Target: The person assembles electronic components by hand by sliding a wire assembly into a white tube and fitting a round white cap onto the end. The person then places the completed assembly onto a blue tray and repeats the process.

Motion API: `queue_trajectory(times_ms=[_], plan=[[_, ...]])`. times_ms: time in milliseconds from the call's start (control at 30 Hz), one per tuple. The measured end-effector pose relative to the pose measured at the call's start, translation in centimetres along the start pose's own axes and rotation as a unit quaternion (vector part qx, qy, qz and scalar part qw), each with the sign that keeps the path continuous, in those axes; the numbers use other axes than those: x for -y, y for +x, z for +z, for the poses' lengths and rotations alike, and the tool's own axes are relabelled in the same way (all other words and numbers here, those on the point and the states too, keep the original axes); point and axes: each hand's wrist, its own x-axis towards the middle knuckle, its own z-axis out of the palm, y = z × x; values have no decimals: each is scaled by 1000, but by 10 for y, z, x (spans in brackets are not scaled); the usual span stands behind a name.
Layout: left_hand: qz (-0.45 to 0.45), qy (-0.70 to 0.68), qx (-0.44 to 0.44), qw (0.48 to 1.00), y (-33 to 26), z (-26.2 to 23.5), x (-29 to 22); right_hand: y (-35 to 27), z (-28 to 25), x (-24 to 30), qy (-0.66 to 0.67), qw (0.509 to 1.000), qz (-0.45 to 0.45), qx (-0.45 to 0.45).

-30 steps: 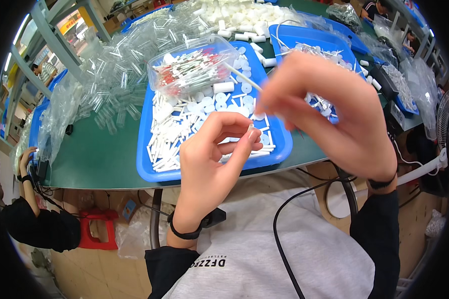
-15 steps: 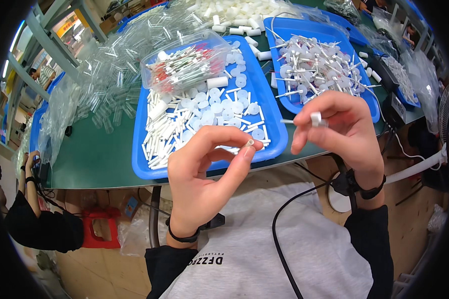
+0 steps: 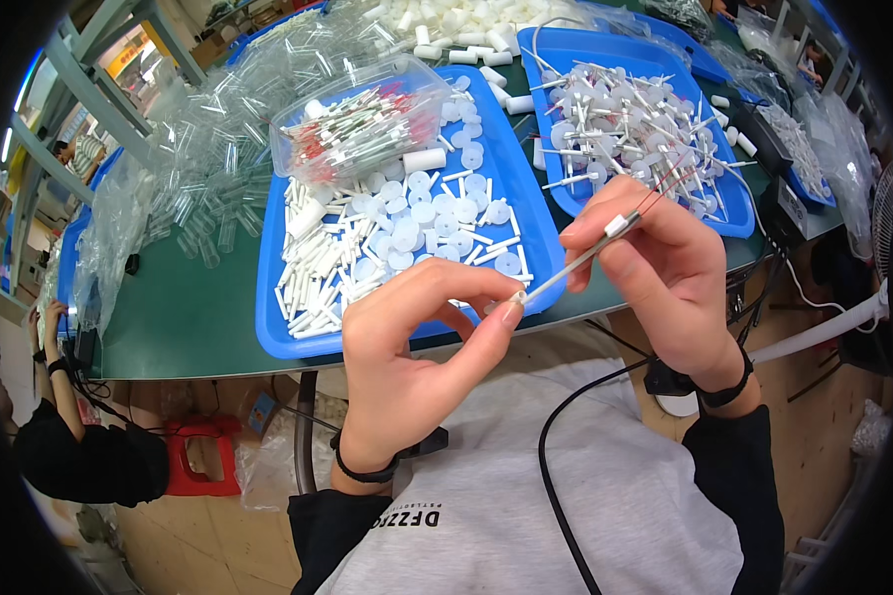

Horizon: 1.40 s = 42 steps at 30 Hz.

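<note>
Left hand [image 3: 422, 357]: thumb and forefinger pinched together on a small white cap [image 3: 517, 296] at the near end of a thin white rod [image 3: 571, 263]. Right hand [image 3: 665, 273]: fingers clamped on the rod's far end, where red wires [image 3: 665, 183] exit. Beyond both grips lie two blue trays [image 3: 526, 198] of white parts.
</note>
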Motion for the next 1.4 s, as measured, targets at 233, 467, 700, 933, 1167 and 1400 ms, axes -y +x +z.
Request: queue_trajectory(times_ms=[233,467,700,933,1167,1400], plan=[[3,25,30,999,-2,-2,-2,-1,2,-1,-22,1000,-11,1],[1,24,29,999,-2,-1,-2,-1,1,-1,-42,999,-13,3],[18,-7,-7,1000,-2,3,5,-2,1,0,-16,1000,14,-13],[32,20,-4,999,-1,6,5,2,-7,-5,-67,997,-16,36],[76,100,-15,992,0,5,5,4,-1,3,-171,983,33,57],[90,90,-34,991,0,10,9,1,-4,-3,-164,985,-28,47]])
